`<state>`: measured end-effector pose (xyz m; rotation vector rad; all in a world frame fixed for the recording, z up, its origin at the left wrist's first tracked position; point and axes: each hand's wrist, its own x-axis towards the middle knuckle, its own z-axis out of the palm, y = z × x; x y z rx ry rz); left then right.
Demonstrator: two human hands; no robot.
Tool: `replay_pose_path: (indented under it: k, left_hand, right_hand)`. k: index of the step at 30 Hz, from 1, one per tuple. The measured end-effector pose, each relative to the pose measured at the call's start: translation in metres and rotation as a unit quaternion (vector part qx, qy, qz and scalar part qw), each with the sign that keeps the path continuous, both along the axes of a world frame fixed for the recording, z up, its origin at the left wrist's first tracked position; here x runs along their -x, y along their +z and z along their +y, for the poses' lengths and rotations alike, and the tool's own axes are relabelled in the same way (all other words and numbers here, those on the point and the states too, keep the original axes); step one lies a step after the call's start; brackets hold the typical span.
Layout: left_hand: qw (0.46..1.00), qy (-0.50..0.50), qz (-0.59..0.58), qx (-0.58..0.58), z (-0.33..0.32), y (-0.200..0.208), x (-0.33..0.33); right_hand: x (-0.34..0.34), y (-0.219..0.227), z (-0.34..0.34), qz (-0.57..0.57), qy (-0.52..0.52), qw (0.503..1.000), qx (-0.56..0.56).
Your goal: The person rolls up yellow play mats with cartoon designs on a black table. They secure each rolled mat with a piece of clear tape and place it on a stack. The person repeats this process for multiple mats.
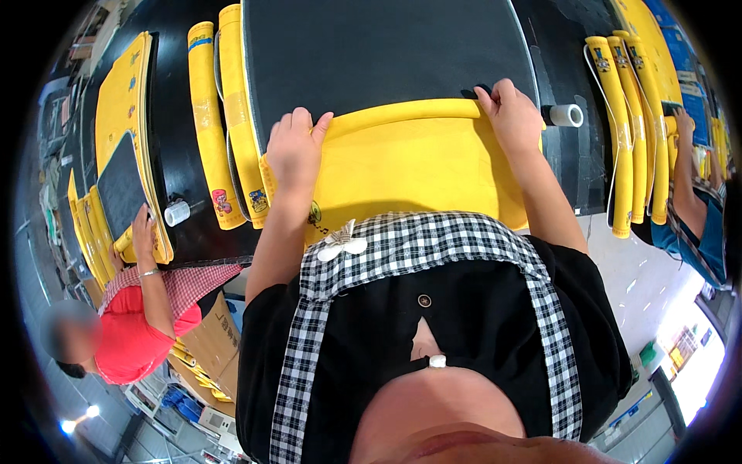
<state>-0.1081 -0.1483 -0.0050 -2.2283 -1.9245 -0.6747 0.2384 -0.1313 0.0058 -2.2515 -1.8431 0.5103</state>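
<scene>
While a black table spans the view, a partly curled yellow mat lies on it between yellow rolls; the left hand and right hand have fingers clamped on its curl, a tape roll rightward.

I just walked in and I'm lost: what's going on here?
The person's left hand and right hand are at opposite ends of the curled far edge of a yellow sheet. Dark material lies flat beyond it. Yellow rolls lie to the left; more lie right, past a white roll.
</scene>
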Motion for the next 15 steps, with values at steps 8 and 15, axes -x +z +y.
replay_pose_path:
  k: [8, 15]
  left_hand:
    - [1.000, -0.027, 0.004, 0.007, 0.024, -0.011, 0.013]
    - [0.994, -0.093, -0.040, -0.045, -0.021, -0.016, 0.020]
  right_hand:
    - [-0.010, -0.019, 0.025, -0.027, 0.093, 0.990, -0.105]
    - [-0.002, -0.024, -0.020, -0.066, 0.147, 0.954, -0.254]
